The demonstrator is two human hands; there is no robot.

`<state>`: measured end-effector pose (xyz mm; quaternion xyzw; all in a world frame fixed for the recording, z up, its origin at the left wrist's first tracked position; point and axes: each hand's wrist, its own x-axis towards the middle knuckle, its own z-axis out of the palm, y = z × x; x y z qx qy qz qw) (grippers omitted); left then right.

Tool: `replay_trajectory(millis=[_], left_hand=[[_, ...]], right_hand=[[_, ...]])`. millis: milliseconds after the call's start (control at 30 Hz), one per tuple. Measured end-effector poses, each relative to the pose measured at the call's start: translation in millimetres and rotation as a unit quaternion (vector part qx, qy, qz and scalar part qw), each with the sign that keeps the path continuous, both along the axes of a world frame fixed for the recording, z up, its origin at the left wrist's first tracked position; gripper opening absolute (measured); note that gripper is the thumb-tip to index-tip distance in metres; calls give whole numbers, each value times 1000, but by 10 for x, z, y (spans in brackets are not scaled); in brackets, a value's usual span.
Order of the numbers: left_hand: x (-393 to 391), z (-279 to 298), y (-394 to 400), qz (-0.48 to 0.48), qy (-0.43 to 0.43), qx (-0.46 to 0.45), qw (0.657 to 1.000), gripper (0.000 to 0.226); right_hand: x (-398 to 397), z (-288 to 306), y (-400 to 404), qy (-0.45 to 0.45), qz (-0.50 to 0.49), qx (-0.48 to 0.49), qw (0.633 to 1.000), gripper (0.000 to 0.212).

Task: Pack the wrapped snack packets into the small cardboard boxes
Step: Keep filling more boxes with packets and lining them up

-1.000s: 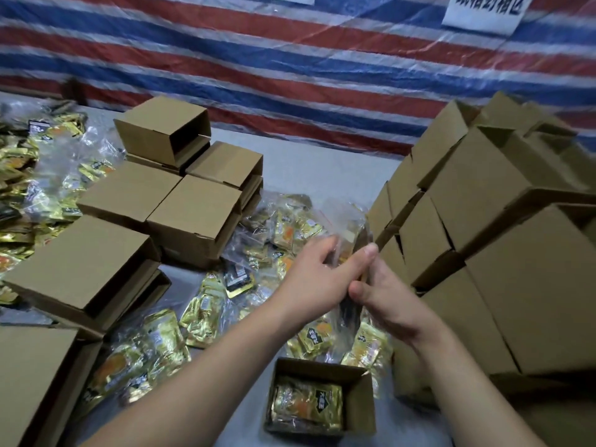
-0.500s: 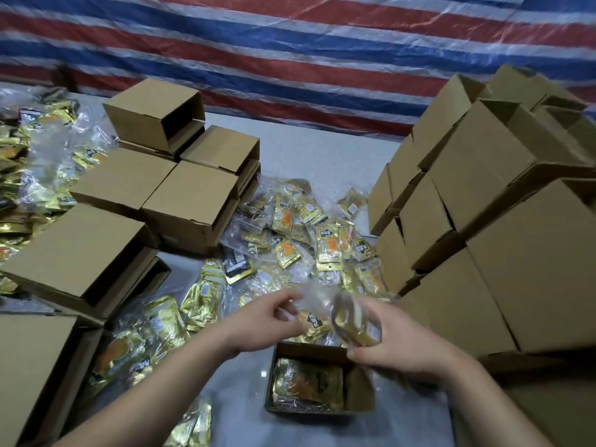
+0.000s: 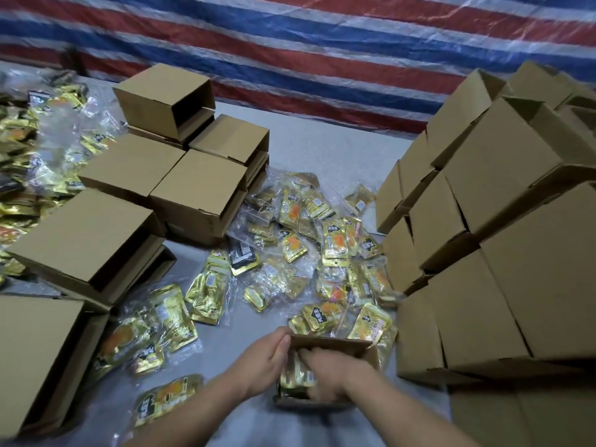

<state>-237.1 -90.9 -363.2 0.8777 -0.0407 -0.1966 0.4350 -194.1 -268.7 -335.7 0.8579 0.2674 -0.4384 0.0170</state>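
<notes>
A small open cardboard box (image 3: 338,344) sits at the near edge of the grey table. Gold snack packets (image 3: 295,377) lie inside it. My left hand (image 3: 267,361) grips the box's left wall, fingers curled over its rim. My right hand (image 3: 325,372) is down inside the box on top of the gold packets, blurred; whether it still holds one is unclear. Loose gold and orange packets in clear wrap (image 3: 335,243) are heaped just beyond the box.
Empty brown boxes (image 3: 503,240) are stacked high on the right. Closed boxes (image 3: 193,188) stand in stacks at left and centre. More packets (image 3: 167,321) lie at the near left and another heap (image 3: 38,150) at far left. A striped tarp (image 3: 290,43) hangs behind.
Both hands came down from above the heap to the open box. The packet held over it half a second ago is now inside, and my left hand has taken the box's left wall.
</notes>
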Motion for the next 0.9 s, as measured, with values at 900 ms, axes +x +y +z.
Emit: replay_trajectory(millis=[900], left_hand=[[30,-94,18,23,-18,-11,1000,20]], right_hand=[[-72,-133,-185,64,-239,155,956,28]])
